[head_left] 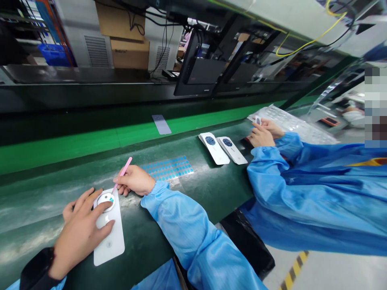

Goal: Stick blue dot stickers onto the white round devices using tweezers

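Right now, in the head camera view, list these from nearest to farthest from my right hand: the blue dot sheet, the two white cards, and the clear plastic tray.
From your right hand:
1. Blue dot sheet, just ahead on the green bench.
2. Two white cards, farther right along the bench; side by side, too close to call.
3. Clear plastic tray, far right, by a co-worker's hands.

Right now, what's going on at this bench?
On a green bench, the right hand grips a pink pick, its tip at a round ring on a white card, which the left hand pins down. A sheet of blue dots lies beyond. Further along, a co-worker's hands work over a clear plastic tray, beside two more cards.
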`<state>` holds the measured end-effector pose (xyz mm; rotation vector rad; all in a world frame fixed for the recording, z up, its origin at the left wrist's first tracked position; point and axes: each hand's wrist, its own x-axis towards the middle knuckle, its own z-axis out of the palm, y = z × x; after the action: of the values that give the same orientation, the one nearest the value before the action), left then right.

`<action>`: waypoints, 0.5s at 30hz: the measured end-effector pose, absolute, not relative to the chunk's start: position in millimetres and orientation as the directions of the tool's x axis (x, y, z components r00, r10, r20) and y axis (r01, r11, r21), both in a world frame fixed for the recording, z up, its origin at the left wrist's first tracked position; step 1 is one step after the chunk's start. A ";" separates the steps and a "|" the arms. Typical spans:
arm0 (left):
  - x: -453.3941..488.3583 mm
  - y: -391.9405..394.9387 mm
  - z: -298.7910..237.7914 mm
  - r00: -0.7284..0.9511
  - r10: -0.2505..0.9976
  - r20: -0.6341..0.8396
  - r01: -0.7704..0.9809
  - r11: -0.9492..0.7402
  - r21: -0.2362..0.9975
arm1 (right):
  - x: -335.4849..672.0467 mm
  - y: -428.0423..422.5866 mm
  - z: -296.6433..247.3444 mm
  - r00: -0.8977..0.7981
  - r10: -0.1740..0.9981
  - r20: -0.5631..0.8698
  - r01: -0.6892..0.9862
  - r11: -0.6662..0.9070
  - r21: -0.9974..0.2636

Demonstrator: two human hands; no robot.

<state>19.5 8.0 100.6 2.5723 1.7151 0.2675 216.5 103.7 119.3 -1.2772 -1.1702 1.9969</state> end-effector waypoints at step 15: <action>18.4 9.0 94.9 0.369 0.919 0.142 0.909 -0.388 0.154 | 217.3 104.3 117.6 -0.459 0.760 -0.460 0.033 -0.503 -0.864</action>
<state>18.4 9.0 94.9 2.5574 1.7088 0.3165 217.3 104.3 117.6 -1.2489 -1.1811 2.0070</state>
